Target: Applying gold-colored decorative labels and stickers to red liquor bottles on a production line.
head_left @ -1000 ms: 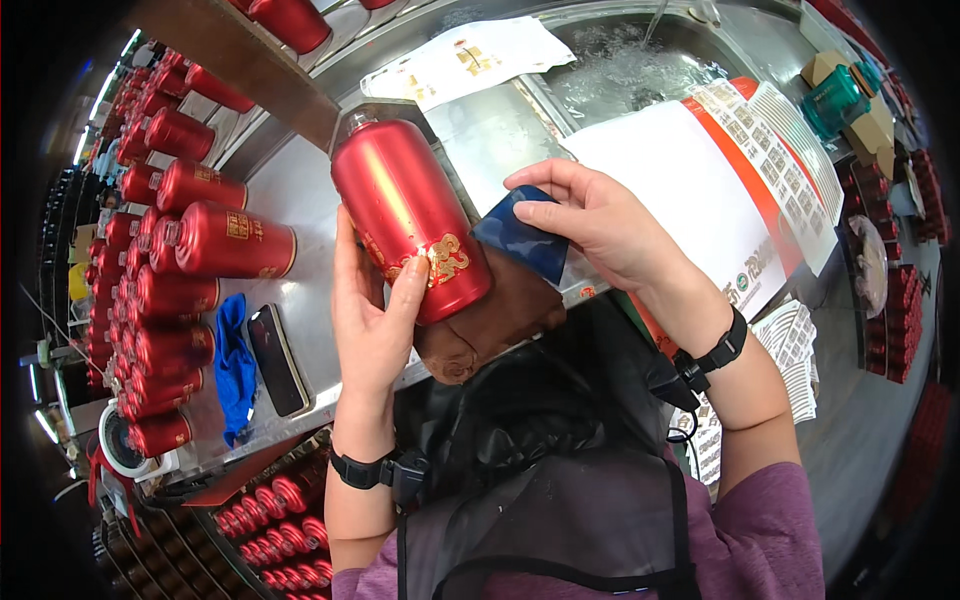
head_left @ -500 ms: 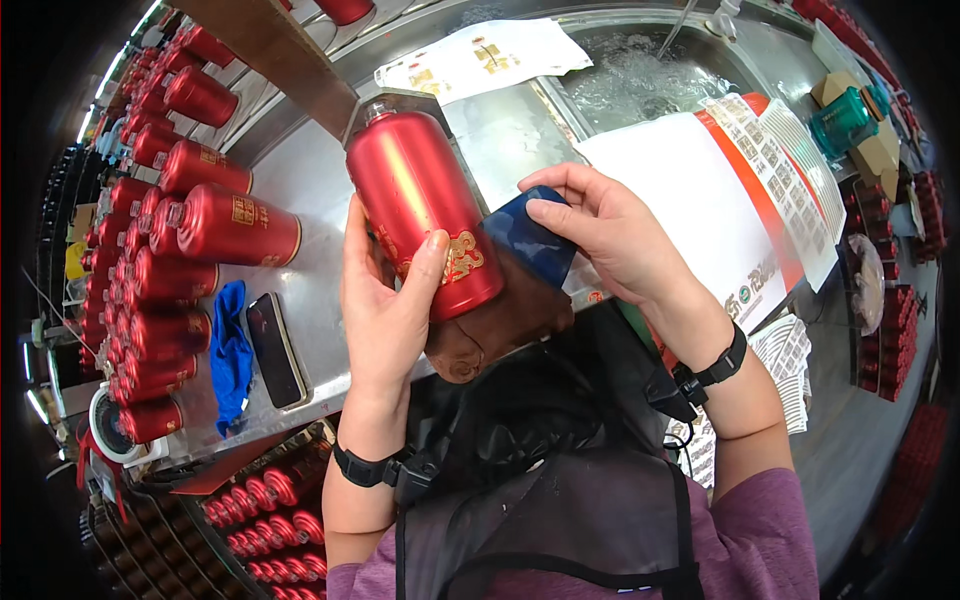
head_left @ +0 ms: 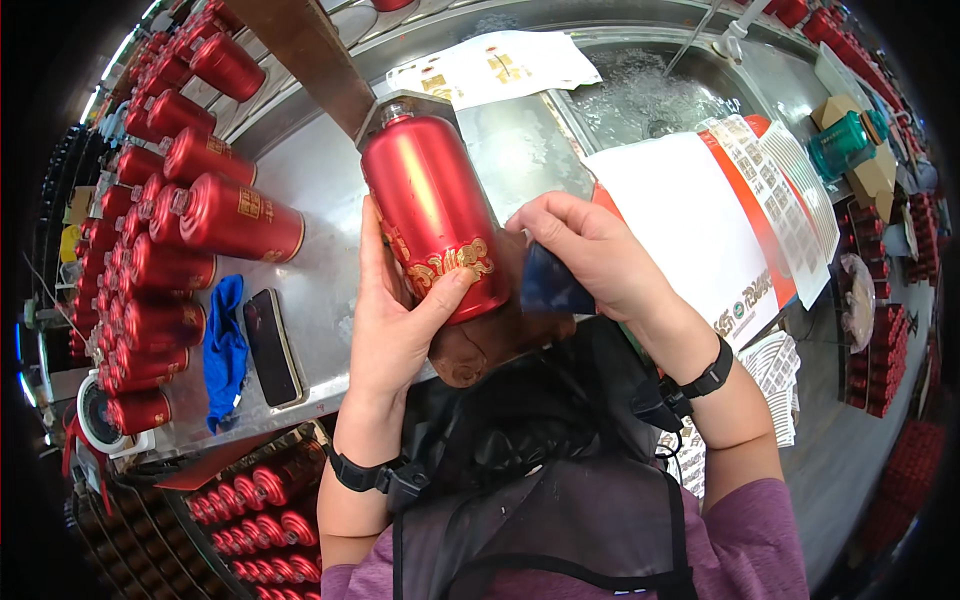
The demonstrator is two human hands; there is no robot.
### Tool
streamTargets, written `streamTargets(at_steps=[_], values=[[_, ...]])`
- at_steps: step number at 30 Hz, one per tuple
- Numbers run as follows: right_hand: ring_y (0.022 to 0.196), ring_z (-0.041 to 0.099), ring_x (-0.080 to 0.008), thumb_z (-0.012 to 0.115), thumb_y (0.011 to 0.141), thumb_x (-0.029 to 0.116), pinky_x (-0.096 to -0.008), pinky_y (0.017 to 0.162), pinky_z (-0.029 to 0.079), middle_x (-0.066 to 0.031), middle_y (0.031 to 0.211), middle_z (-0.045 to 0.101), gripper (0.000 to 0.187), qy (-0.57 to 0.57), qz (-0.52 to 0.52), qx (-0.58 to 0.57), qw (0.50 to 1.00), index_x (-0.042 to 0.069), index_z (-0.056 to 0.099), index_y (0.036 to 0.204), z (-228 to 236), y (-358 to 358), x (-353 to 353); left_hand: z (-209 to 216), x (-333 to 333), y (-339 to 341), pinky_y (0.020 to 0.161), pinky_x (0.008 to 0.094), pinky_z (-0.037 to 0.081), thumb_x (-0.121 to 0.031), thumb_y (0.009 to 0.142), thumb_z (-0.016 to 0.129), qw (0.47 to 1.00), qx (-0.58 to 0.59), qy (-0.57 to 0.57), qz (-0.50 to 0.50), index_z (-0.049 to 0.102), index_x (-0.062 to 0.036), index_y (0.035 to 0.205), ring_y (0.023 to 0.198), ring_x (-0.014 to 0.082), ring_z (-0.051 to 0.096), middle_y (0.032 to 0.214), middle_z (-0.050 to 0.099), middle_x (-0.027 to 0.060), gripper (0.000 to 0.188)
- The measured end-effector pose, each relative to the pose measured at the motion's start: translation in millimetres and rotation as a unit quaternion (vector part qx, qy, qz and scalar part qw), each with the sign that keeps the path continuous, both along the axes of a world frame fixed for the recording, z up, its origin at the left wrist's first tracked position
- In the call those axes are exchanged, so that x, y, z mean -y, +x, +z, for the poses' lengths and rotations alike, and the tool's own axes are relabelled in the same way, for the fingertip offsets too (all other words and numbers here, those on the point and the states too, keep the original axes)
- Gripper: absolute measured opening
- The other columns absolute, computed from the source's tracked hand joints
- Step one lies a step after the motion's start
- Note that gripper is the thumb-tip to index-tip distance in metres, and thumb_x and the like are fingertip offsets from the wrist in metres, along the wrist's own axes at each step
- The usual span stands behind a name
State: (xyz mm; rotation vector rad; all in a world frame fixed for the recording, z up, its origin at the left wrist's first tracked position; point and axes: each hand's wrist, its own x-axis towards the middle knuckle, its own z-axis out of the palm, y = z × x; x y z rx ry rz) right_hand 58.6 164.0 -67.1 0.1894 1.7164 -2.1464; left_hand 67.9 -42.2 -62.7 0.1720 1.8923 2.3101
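A glossy red bottle with gold raised-looking decoration near its base lies on its side, its clear neck away from me. My left hand is wrapped round its lower left side, thumb across the gold pattern. Under the bottle's near end is a brown, worn block. To the right of the bottle, my right hand pinches a thin, dark blue flat piece, apart from the bottle. The neck reaches a metal bracket on a brown bar.
Many red bottles crowd the left side, near a blue cloth and a phone. White label sheets lie at right, another printed sheet behind. A sink with water stands at the far right.
The bottle has turned in my left hand, bringing more of the gold pattern into sight. My right hand has tilted the blue piece downward, and it shows smaller.
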Motion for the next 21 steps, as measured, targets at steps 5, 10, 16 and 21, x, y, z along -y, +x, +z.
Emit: streamTargets(at_steps=[5, 10, 16, 21], values=[[0.069, 0.051, -0.0001, 0.073, 0.091, 0.018, -0.0198, 0.061, 0.04, 0.0057, 0.071, 0.058, 0.04, 0.194, 0.079, -0.1, 0.973, 0.003, 0.053, 0.122, 0.2, -5.7, 11.5, -3.7, 7.0, -4.5, 0.109, 0.0365, 0.041, 0.005, 0.091, 0.062, 0.995, 0.058, 0.084, -0.006, 0.001, -0.0057, 0.158, 0.132, 0.0228, 0.046, 0.15, 0.037, 0.0156, 0.091], [0.071, 0.054, -0.0013, 0.075, 0.088, 0.013, -0.0191, 0.066, 0.041, 0.0048, 0.075, 0.06, 0.048, 0.101, 0.097, -0.045, 0.989, 0.001, 0.052, 0.128, -1.5, -14.8, 10.2, -6.7, 11.6, -1.9, 0.11, 0.0371, 0.04, 0.007, 0.092, 0.06, 0.997, 0.026, 0.071, -0.017, 0.002, -0.006, 0.158, 0.134, 0.0231, 0.045, 0.151, 0.036, 0.0168, 0.089], [0.072, 0.054, -0.0015, 0.073, 0.089, 0.01, -0.0185, 0.068, 0.041, 0.0055, 0.076, 0.058, 0.047, 0.071, 0.093, -0.011, 0.993, 0.001, 0.051, 0.13, 7.2, -15.7, 10.6, -2.9, 13.2, -3.0, 0.109, 0.0363, 0.041, 0.008, 0.091, 0.061, 0.997, 0.023, 0.066, -0.028, 0.003, -0.0047, 0.158, 0.133, 0.0227, 0.046, 0.15, 0.037, 0.0173, 0.09], [0.071, 0.054, -0.0028, 0.077, 0.087, 0.019, -0.0193, 0.066, 0.042, 0.0042, 0.075, 0.058, 0.054, 0.09, 0.083, -0.03, 0.992, -0.001, 0.051, 0.13, -3.5, -12.4, 15.4, -6.7, 9.2, -6.1, 0.108, 0.0345, 0.042, 0.005, 0.091, 0.062, 0.996, 0.035, 0.085, -0.002, 0.006, -0.0011, 0.157, 0.131, 0.0213, 0.048, 0.147, 0.042, 0.0168, 0.086]])
